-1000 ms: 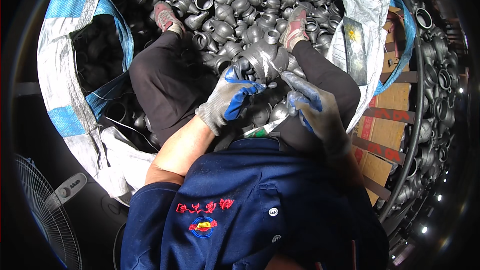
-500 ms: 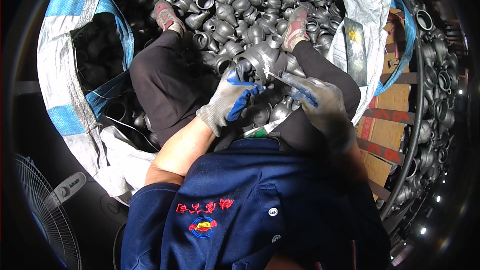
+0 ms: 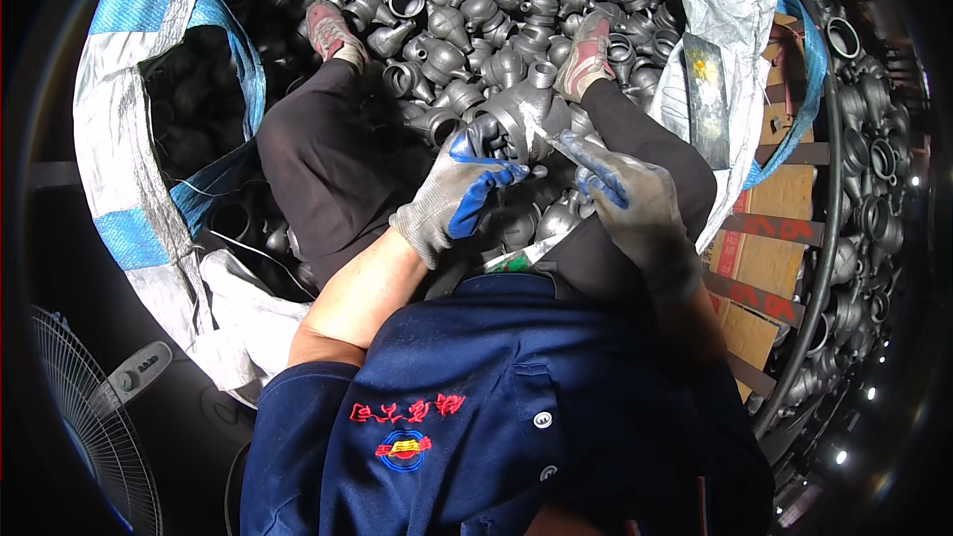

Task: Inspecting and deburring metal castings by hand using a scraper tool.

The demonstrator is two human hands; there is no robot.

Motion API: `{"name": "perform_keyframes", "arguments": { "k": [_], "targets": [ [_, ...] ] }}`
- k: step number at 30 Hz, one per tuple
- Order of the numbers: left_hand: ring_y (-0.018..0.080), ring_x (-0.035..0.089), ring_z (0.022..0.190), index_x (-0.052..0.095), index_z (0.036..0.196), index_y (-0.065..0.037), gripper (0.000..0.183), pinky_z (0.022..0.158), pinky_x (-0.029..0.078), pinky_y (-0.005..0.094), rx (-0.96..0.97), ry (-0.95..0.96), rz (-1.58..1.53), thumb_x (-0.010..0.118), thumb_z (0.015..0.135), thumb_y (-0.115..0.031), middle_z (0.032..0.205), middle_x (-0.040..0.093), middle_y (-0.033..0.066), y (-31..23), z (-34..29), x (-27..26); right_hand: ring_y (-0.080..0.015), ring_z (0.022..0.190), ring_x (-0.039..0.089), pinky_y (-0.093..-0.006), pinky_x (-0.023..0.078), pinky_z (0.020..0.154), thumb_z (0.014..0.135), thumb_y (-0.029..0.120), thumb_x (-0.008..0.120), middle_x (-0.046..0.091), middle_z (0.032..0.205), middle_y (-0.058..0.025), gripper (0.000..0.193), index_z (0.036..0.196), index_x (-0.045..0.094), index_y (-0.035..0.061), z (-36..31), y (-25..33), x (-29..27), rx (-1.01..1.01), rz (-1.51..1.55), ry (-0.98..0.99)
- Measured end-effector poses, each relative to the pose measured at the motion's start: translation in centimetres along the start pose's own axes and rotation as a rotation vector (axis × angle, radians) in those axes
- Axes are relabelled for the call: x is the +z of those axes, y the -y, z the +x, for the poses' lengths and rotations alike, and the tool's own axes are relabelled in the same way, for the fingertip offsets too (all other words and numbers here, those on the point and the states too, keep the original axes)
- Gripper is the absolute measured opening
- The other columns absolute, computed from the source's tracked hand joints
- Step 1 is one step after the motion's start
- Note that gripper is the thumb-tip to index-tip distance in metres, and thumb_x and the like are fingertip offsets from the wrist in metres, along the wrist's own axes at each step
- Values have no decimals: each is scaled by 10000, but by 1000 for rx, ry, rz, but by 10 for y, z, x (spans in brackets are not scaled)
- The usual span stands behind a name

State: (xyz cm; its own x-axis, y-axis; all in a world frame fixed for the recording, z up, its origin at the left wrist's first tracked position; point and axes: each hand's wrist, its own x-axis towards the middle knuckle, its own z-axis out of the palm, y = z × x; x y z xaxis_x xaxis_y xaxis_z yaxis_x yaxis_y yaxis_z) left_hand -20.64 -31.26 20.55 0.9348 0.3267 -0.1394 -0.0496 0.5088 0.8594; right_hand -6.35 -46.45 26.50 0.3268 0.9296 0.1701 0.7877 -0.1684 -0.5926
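My left hand (image 3: pixel 452 184), in a grey glove with blue patches, is closed on a dark grey bulb-shaped part (image 3: pixel 526 109) with a short round neck pointing up and away from me. A bright streak of light lies across the part's side. Close on the right, my right hand (image 3: pixel 630 194), gloved the same way, has its fingers pressed around a thin, pale, blade-like tool (image 3: pixel 558 139). Its tip meets or nearly meets the part's lower rim; the handle is hidden in the glove. Many similar grey parts (image 3: pixel 467 25) lie heaped beyond both hands.
My legs stretch over the heap inside a white woven bulk bag (image 3: pixel 119 129) with blue straps. At the right are cardboard (image 3: pixel 779 199) behind dark slats, a curved dark rail (image 3: pixel 834 169) and more grey parts (image 3: pixel 874 208). A fan (image 3: pixel 89 417) stands at lower left.
The part has turned slightly in my left hand, and its neck and light streak have shifted. My right hand and the tool tip have moved a little.
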Motion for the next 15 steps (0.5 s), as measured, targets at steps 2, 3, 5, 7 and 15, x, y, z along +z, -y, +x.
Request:
{"name": "perform_keyframes", "arguments": {
  "k": [2, 3, 5, 7, 15],
  "targets": [
    [152, 576, 989, 511, 1176, 7, 413, 843, 479, 267, 41, -19, -192, 568, 771, 65, 1105, 579, 86, 12, 3, -3, -287, 762, 628, -365, 510, 664, 739, 58, 653, 642, 878, -118, 400, 1131, 596, 110, 0, 2, 0, -16, -68, 33],
    [152, 576, 989, 511, 1176, 7, 413, 843, 479, 267, 40, -19, -193, 568, 771, 65, 1105, 579, 86, 10, 2, 0, -287, 762, 628, -365, 510, 664, 739, 58, 653, 642, 878, -118, 400, 1131, 596, 110, -2, 2, -1, -15, -68, 33],
    [180, 576, 1018, 503, 1193, -3, 416, 876, 483, 300, 38, -21, -301, 527, 787, 85, 1146, 563, 98, 0, -1, 7, -306, 804, 631, -350, 514, 700, 714, -27, 628, 636, 910, -148, 404, 1108, 596, 55, -6, 2, -1, 45, -143, 110],
    [190, 574, 1031, 487, 1210, -6, 424, 882, 488, 316, 221, 76, 49, 514, 796, 82, 1156, 559, 103, 12, -2, -5, -305, 795, 631, -348, 515, 696, 712, -39, 625, 636, 904, -145, 405, 1106, 594, 52, -6, 6, 2, 36, -80, 105],
    [225, 567, 1060, 448, 1234, 20, 416, 914, 484, 355, 338, 124, 44, 469, 821, 65, 1171, 551, 124, 4, -5, -3, -260, 813, 644, -310, 511, 722, 728, -67, 588, 636, 996, -136, 441, 1155, 567, 38, -15, -10, 8, -69, 93, 110]
  ]
}}
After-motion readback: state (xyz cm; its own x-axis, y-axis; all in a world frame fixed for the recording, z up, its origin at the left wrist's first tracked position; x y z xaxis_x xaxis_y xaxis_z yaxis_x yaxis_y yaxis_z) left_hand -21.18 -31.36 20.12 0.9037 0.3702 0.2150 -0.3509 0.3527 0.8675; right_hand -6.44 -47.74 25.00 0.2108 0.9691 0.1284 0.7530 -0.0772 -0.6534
